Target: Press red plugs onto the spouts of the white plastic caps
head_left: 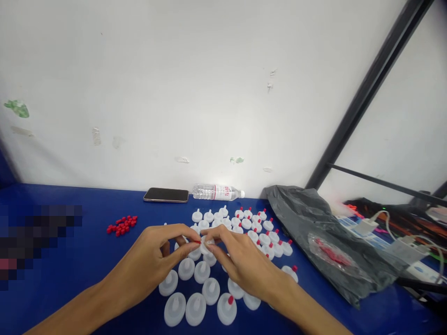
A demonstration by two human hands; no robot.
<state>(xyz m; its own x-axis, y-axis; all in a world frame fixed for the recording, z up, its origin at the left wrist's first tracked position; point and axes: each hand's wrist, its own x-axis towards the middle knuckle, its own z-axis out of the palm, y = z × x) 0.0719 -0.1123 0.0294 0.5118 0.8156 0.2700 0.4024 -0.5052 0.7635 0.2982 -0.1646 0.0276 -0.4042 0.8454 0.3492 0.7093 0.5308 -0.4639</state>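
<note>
My left hand [148,258] pinches a small red cap [198,242] between thumb and fingertips. Close by, my right hand [246,265] grips a white nozzle lid [206,245], partly hidden by the fingers. The two sets of fingertips nearly meet, and whether cap and nozzle touch I cannot tell. Below and around the hands stand several white lids with bare nozzles [195,309]. Further right, several lids wear red tips [267,249], and one red-tipped lid [226,311] stands near the front. A loose pile of red caps [122,225] lies left of my left hand.
A phone [165,195] and a clear water bottle [214,192] lie along the wall on the blue table [87,209]. To the right are a dark grey plastic bag [296,209], a clear packet of red pieces [331,253], and plugs with white cables [366,225].
</note>
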